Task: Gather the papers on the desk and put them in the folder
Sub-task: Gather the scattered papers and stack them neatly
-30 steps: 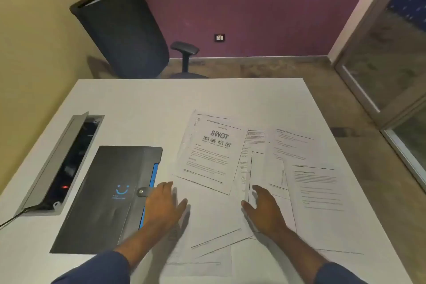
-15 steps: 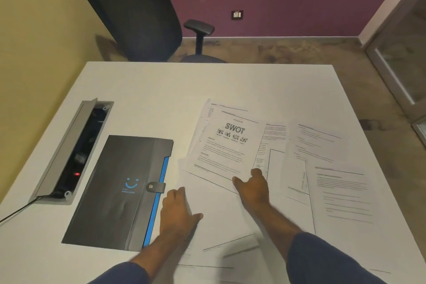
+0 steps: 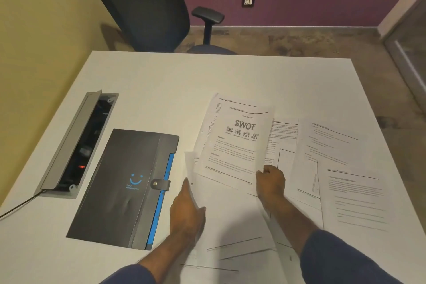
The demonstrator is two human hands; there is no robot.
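Several printed sheets lie spread over the right half of the white desk (image 3: 207, 76). On top is a SWOT sheet (image 3: 239, 138), and my right hand (image 3: 270, 182) is closed on its near right corner, which is lifted a little. My left hand (image 3: 186, 212) holds the left edge of a blank-looking sheet (image 3: 221, 210) that curls up off the desk. More sheets (image 3: 355, 193) lie flat at the right. The dark grey folder (image 3: 122, 187) with a blue edge and a snap strap lies shut to the left of my left hand.
An open cable box (image 3: 80, 143) with a raised grey lid is set into the desk left of the folder, and a cable runs off its near end. A dark office chair (image 3: 143, 4) stands behind the desk's far edge.
My right hand moved left from the middle sheets to the SWOT sheet and closed on its corner. My left hand turned and lifted a sheet's left edge. The camera tilted down and closer.
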